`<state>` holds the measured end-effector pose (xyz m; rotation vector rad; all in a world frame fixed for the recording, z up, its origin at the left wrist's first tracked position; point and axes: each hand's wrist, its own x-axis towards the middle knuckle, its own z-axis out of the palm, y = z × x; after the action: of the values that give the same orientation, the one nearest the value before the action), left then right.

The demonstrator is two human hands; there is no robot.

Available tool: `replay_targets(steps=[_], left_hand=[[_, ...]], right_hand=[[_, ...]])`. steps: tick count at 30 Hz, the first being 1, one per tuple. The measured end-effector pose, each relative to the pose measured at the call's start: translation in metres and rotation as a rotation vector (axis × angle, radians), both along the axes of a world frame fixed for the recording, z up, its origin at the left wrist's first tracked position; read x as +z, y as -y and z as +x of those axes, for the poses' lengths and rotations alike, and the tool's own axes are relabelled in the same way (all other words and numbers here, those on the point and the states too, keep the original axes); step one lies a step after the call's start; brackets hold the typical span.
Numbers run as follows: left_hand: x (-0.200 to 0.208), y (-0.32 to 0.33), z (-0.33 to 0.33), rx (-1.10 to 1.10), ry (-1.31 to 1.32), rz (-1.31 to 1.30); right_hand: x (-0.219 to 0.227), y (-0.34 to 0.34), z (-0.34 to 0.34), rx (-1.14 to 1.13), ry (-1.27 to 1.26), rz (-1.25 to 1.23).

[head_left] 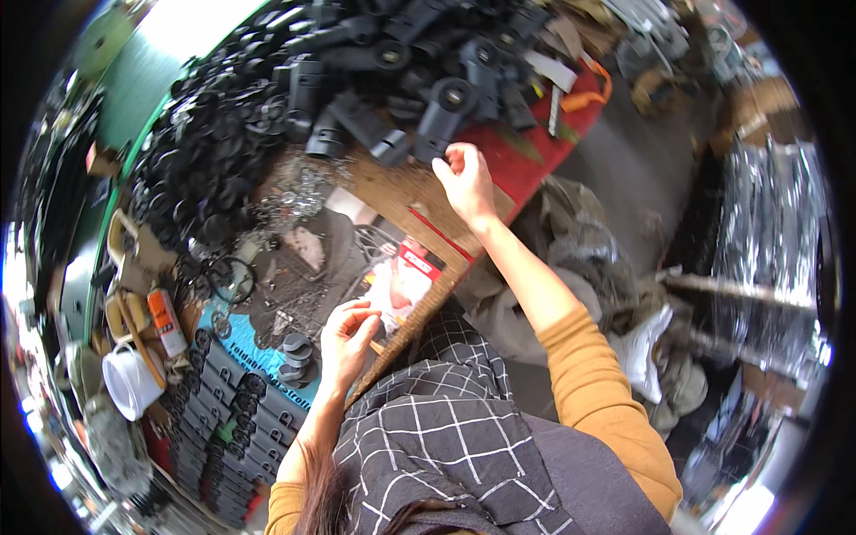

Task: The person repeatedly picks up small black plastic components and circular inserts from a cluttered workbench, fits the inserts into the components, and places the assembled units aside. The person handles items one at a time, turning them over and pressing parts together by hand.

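Note:
My right hand is stretched out to the front edge of a heap of black plastic parts. Its fingers are curled and pinch the near end of one black plastic part, which has a round socket at its far end. My left hand hovers by the wooden table's near edge, fingers loosely bent, thumb apart, nothing visible between them. Beside it lies a clear plastic bag with a red label. Small black discs are stacked left of that hand.
Loose metal screws are scattered before the heap. Rows of black parts lie on a blue printed sheet at left. Nearby stand a white bucket and an orange-white bottle. Crumpled cloth sacks lie right of the table.

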<state>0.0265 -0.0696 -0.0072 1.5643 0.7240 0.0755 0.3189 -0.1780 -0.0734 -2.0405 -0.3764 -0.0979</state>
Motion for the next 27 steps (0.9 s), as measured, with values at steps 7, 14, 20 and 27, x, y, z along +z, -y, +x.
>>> replay_targets(steps=[7,14,20,27], left_hand=[[0.014,-0.014,-0.012,0.287,-0.049,-0.096],[-0.012,-0.017,0.049,0.412,0.062,-0.301],[-0.059,-0.055,0.057,0.491,0.026,-0.019],[-0.075,-0.045,0.035,0.387,-0.175,0.222]], right_hand=[[0.000,-0.074,0.066,-0.418,-0.290,-0.230],[0.033,-0.023,-0.062,0.411,0.046,-0.099],[0.037,-0.084,-0.078,0.838,-0.088,-0.198],[0.021,-0.270,0.033,0.574,0.541,-0.396]])
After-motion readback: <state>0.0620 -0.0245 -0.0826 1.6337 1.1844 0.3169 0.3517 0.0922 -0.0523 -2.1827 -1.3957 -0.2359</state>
